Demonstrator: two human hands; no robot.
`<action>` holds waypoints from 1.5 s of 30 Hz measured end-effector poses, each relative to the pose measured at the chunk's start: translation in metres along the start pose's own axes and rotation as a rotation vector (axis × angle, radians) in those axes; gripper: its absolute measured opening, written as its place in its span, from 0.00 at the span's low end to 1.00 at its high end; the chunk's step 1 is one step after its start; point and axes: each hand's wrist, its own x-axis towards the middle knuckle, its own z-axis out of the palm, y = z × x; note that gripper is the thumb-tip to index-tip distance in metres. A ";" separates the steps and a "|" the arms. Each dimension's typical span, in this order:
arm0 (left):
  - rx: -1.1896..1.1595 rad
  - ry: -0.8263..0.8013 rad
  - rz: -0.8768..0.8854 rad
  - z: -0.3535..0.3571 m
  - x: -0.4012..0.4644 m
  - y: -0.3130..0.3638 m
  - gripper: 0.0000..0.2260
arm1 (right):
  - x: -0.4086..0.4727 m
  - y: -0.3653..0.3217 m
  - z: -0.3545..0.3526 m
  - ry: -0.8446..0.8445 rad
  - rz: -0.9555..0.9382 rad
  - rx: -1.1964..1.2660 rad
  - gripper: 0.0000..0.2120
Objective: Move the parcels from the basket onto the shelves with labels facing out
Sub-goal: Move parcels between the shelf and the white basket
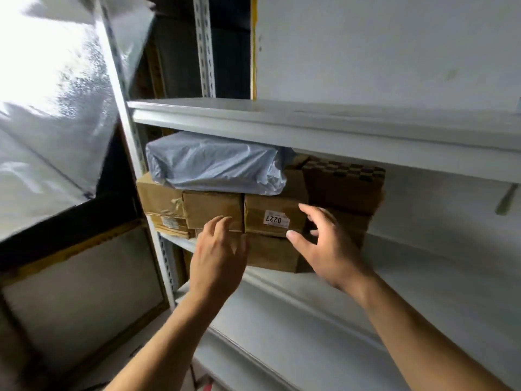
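Several brown cardboard parcels are stacked at the left end of a white metal shelf (pixel 423 266). One parcel (pixel 275 213) shows a white label reading 0227, upside down, facing out. A grey plastic-wrapped parcel (pixel 214 162) lies on top of the stack. A checker-patterned box (pixel 344 184) sits at the right of the pile. My left hand (pixel 218 258) is open, fingertips near the plain box (pixel 212 210) left of the labelled one. My right hand (pixel 327 246) is open, fingers spread just in front of the labelled parcel's right edge. Neither hand holds anything. The basket is out of view.
Another white shelf (pixel 310 117) runs above the parcels, and a lower shelf (pixel 282 334) lies beneath my arms. A perforated upright post (pixel 132 142) stands at the left. Shiny plastic sheeting (pixel 56 108) hangs at far left. The shelf right of the pile is bare.
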 end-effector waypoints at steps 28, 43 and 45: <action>-0.637 0.014 0.030 -0.090 0.129 -0.081 0.29 | 0.051 -0.067 0.055 0.258 0.038 0.424 0.20; -0.763 -0.017 0.245 -0.057 0.013 -0.004 0.35 | -0.095 -0.044 -0.010 0.626 0.053 0.434 0.19; -0.792 -0.042 0.260 -0.046 -0.011 0.009 0.36 | -0.117 -0.036 -0.024 0.684 0.096 0.471 0.22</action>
